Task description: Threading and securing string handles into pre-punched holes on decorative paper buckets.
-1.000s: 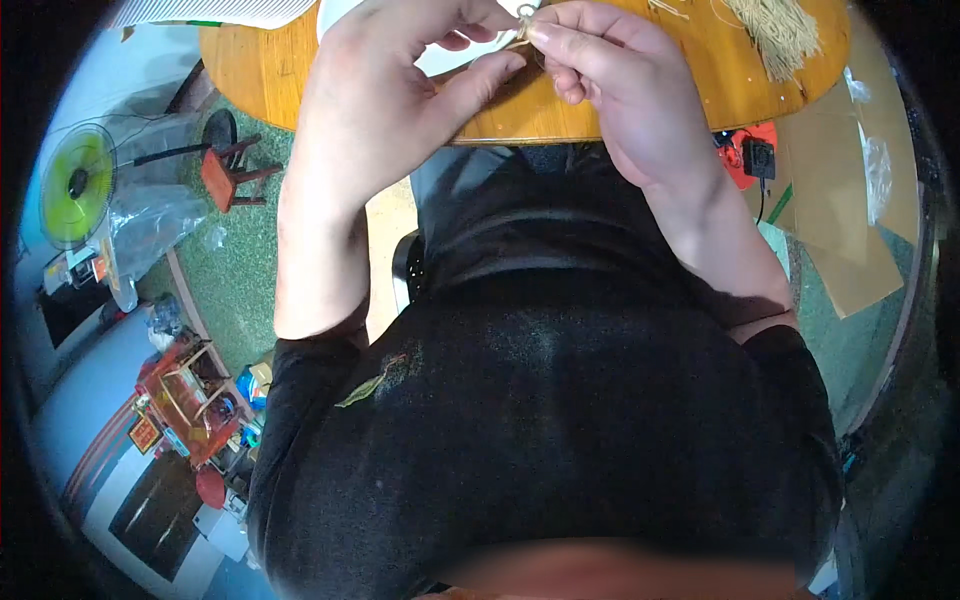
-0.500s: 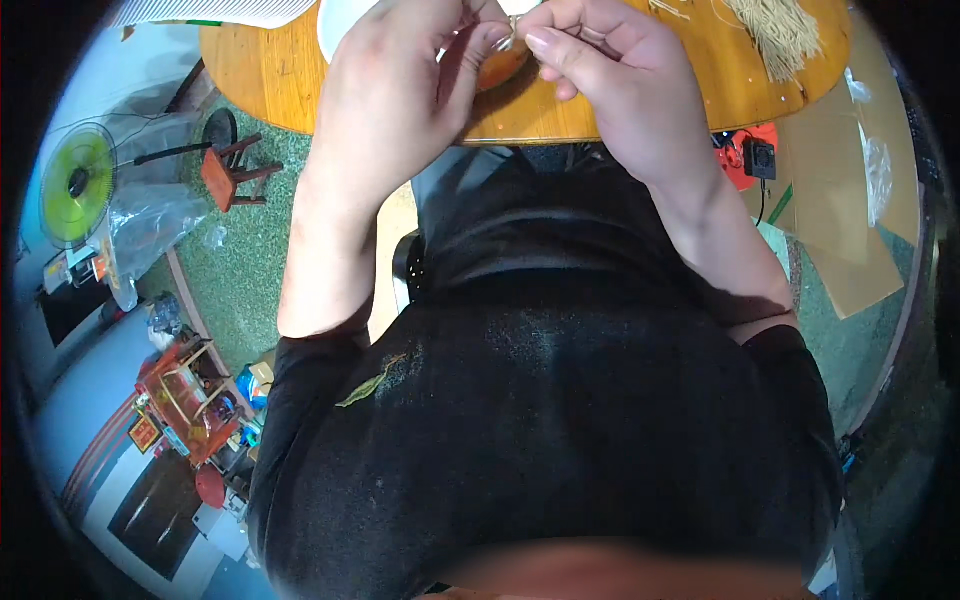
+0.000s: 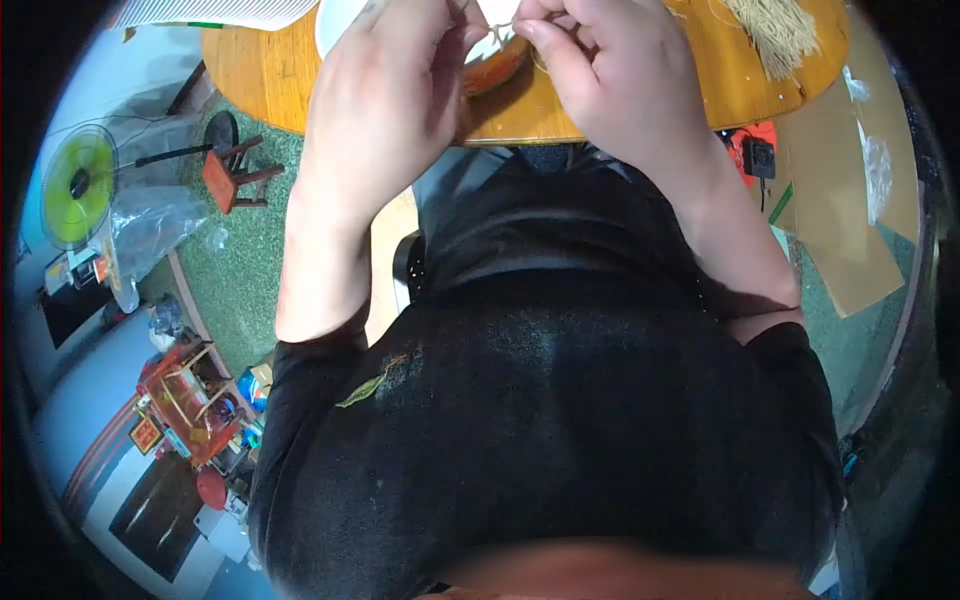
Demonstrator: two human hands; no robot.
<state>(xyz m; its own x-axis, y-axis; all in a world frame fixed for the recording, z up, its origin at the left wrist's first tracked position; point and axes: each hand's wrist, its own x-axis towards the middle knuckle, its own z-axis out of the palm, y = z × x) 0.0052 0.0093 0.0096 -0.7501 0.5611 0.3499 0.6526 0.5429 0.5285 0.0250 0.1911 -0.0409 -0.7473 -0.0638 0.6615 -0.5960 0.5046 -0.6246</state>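
Note:
My left hand [image 3: 385, 90] and my right hand [image 3: 630, 85] are raised over the near edge of the wooden table, fingertips facing each other. Between their pinched fingers runs a short, thin, pale tan string [image 3: 499, 33], gripped from both sides. Just under it shows a curved, orange-brown, glossy thing [image 3: 496, 74]; I cannot make out its kind, and my left hand partly covers it. Behind the hands is a white dish [image 3: 338, 22], mostly hidden.
On the round wooden table [image 3: 262, 75], a bundle of tan strings [image 3: 775, 35] lies at the right and a white ribbed thing [image 3: 215, 8] at the far left. A stool [image 3: 230, 178] and green fan [image 3: 78, 185] stand left; cardboard [image 3: 830, 180] lies right.
My fingertips have drawn slightly apart, so the string between them shows more plainly. More of the orange-brown thing and the white dish is visible.

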